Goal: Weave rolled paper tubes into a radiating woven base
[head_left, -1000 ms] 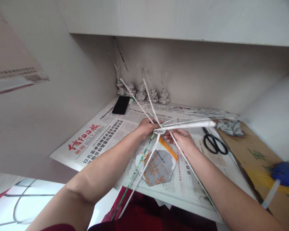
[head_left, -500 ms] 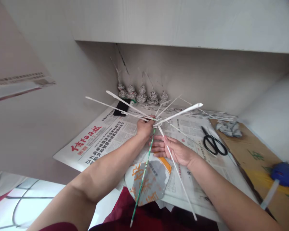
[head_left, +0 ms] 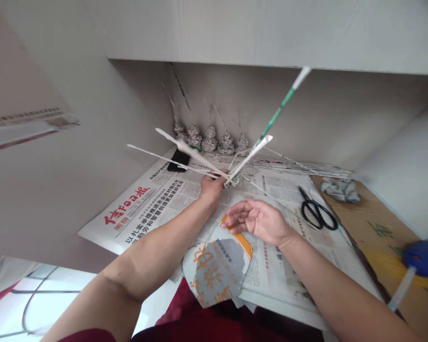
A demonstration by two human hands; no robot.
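My left hand is closed on a small woven paper piece, and its fingertips are partly hidden behind the rolled paper strips. From the piece, white paper strips fan out to the left, and another white strip slants up to the right. A green strip with a white tip also points up and right, slightly blurred. Below the piece, my right hand is open and holds nothing, palm turned inward with fingers loosely curved. Under its fingertips lies a grey card with orange lettering.
Several coiled paper shapes stand against the back wall, beside a black phone. A bundle of paper sticks lies along the back. On the right are black scissors, crumpled paper, cardboard and a blue glue gun.
The green strip has swung from pointing down toward me to pointing up and right. A white strip that hung downward no longer does. My right hand has come away from the strips.
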